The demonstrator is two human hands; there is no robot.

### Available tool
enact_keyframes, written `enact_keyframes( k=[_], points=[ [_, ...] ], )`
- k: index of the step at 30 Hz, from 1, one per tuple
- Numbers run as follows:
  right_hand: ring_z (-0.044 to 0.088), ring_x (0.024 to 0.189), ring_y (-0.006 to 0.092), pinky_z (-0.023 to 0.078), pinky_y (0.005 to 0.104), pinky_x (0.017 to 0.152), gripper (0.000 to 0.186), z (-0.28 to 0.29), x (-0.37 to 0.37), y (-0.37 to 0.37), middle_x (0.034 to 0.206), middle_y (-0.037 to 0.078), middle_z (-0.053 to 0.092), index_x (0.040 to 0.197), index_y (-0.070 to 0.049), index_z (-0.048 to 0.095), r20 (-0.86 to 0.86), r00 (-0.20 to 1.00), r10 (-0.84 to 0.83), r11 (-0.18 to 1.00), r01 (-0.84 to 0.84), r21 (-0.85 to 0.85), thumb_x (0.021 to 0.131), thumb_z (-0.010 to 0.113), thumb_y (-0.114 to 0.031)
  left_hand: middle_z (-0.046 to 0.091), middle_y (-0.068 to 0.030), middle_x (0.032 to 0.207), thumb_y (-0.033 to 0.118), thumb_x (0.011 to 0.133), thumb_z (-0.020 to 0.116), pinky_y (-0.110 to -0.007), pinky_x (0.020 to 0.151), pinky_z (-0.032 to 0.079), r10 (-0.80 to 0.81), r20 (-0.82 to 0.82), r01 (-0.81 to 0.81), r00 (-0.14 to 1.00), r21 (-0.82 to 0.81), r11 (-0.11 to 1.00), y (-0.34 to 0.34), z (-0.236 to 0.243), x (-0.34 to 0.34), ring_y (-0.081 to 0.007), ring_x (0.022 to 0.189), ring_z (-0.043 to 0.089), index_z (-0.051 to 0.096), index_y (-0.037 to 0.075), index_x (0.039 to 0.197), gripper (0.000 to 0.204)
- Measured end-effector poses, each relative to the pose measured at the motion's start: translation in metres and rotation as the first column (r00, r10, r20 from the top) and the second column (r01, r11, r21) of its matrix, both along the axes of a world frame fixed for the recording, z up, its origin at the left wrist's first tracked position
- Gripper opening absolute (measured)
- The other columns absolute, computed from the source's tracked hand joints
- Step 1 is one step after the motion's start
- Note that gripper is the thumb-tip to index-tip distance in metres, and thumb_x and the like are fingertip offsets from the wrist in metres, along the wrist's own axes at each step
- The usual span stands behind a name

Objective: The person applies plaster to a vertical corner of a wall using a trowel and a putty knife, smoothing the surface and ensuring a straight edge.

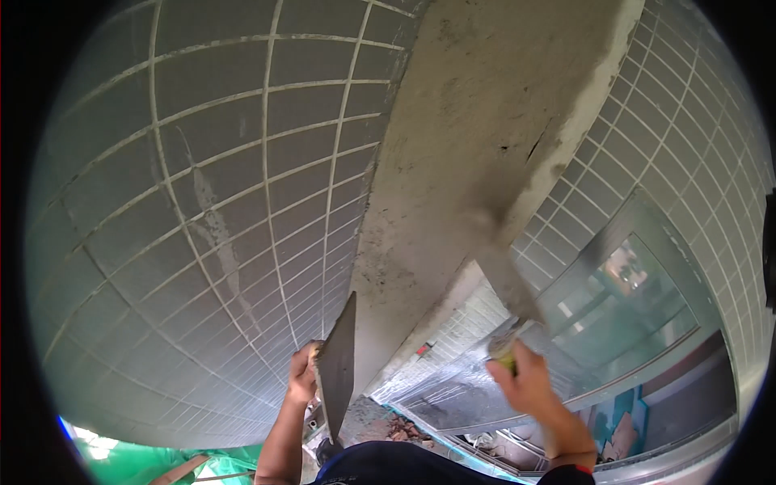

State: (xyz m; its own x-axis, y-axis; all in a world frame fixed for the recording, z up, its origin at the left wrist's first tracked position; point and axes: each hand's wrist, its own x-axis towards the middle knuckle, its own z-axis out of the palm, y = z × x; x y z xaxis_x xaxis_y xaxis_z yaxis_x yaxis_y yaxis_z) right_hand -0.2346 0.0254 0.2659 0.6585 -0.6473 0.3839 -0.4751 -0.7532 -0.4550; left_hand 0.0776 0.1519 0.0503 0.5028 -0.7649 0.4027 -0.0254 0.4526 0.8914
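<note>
My left hand (302,375) is closed around the back of a plasterer's hawk (338,364), a flat grey board seen nearly edge-on and held upright. My right hand (531,383) grips the yellowish handle of a plastering trowel (509,283). Motion blurs the trowel's blade, whose upper end reaches the right edge of a grey mortar-coated strip of wall (461,105). A darker smear of mortar (493,194) lies just above the blade, also blurred. Whether the blade touches the wall is hard to tell. Small pits and a short dark crack mark the coated surface.
Grey tiles with pale joints cover the wall on the left (210,105) and the wall on the right (687,97). A framed window (630,299) lies right of my right hand. Below are rubble (404,428) and green sheeting (137,465).
</note>
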Motion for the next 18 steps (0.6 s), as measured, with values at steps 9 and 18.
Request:
enact_keyframes(
  k=[9, 18],
  points=[
    [0.052, 0.050, 0.0101, 0.038, 0.0231, 0.048, 0.046, 0.114, -0.011, -0.002, 0.068, 0.004, 0.057, 0.102, 0.001, 0.058, 0.135, 0.979, -0.153, 0.858, 0.064, 0.509, 0.092, 0.057, -0.043, 0.056, -0.0007, 0.083, 0.054, 0.089, 0.054, -0.025, 0.066, 0.041, -0.101, -0.083, 0.098, 0.991, -0.044, 0.994, -0.014, -0.002, 0.002, -0.0101, 0.076, 0.049, 0.058, -0.002, 0.098, 0.057],
    [0.050, 0.049, 0.0097, 0.037, 0.0223, 0.046, 0.051, 0.158, -0.008, -0.007, 0.068, 0.003, 0.055, 0.102, 0.003, 0.058, 0.127, 0.977, -0.170, 0.929, 0.116, 0.351, 0.090, 0.059, -0.047, 0.056, -0.0009, 0.085, 0.053, 0.089, 0.057, -0.024, 0.068, 0.041, -0.126, -0.167, 0.117, 0.978, -0.062, 0.991, -0.023, -0.008, 0.001, -0.0095, 0.076, 0.050, 0.059, -0.002, 0.100, 0.056]
  ],
)
